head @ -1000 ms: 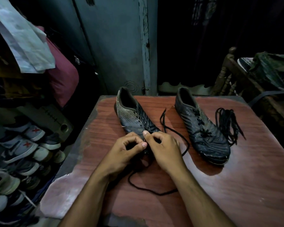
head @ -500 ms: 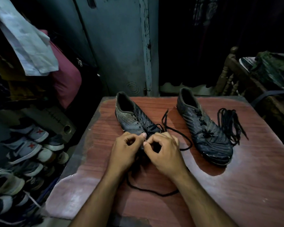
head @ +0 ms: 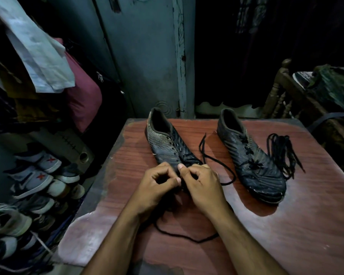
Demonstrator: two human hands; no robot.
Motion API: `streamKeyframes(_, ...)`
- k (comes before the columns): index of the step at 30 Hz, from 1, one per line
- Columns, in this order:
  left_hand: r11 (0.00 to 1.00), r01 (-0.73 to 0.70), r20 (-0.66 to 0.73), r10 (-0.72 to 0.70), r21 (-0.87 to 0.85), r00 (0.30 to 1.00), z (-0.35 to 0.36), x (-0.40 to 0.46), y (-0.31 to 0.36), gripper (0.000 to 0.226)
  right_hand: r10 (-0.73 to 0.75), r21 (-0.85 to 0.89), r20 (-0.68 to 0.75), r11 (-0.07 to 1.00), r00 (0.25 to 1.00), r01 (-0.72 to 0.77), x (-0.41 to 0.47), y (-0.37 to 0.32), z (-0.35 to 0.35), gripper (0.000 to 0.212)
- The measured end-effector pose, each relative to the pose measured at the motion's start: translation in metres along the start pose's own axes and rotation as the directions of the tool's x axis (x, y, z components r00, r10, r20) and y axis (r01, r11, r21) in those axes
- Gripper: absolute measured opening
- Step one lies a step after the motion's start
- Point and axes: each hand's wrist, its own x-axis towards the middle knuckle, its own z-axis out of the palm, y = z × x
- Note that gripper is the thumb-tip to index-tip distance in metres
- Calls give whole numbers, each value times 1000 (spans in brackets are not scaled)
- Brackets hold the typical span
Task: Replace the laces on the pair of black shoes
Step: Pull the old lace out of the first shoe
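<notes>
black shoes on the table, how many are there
2. One black striped shoe lies left of centre on the reddish wooden table, its toe under both hands. The other black shoe lies right of it, beside a loose bundle of black laces.

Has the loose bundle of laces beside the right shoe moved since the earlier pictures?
No. The bundle of laces lies in the same place against the right shoe and the table.

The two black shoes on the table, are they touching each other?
Apart. The head view shows bare table between the left shoe and the right shoe.
</notes>
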Motion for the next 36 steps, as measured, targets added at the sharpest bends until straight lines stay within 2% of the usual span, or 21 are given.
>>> streamKeyframes(3, 1000, -9, 53, 9, 15, 999, -2, -1, 0, 20, -3, -4, -18, 1000, 1000, 3, 0, 0, 2, 47)
streamKeyframes(7, 995, -19, 79, 11, 101, 997, -2, -1, -3, 25, 44, 11, 26, 999, 999, -44, 0, -1, 1, 47)
streamKeyframes(10, 988, -33, 73, 22, 149, 997, -1, 0, -2, 28, 51, -8, 51, 999, 997, -51, -1, -1, -1, 32)
streamKeyframes(12, 990, -12, -4, 12, 139, 1000, 0, 1, 1, 33, 31, -82, 71, 996, 997, -26, -1, -1, -1, 31)
streamKeyframes(15, 994, 44, -208, -22, 98, 978, 5, 6, 1, 37, 0, -93, 65, 996, 998, 6, -3, -4, 0, 32)
streamKeyframes(18, 953, 69, -269, 13, 296, 963, 10, 10, -3, 35, -34, -55, 59, 998, 998, 38, -5, -5, -3, 30)
streamKeyframes(21, 932, 97, -295, 11, 348, 956, 11, 10, -2, 24, -56, 18, 75, 998, 996, 55, -5, -6, -6, 30)
streamKeyframes(24, 943, 67, -243, 15, 325, 970, 9, 8, 0, 19, -46, 33, 92, 999, 995, 43, -4, -7, -7, 32)
streamKeyframes(29, 999, -5, -92, 9, 43, 996, -1, 2, 1, 24, 56, 64, 66, 996, 996, -60, -3, -8, -6, 58)
streamKeyframes(32, 999, 6, 44, -4, -52, 999, 0, -2, 6, 18, 53, 50, 48, 997, 997, -55, -4, -11, -5, 54)
streamKeyframes(34, 1000, 0, 104, 2, -20, 995, 1, -4, 8, 16, 45, 24, 45, 999, 998, -46, -3, -10, -4, 53)
streamKeyframes(36, 1000, -11, 135, 10, 8, 991, 1, -5, 9, 19, 46, 10, 51, 999, 998, -46, -2, -10, -4, 40)
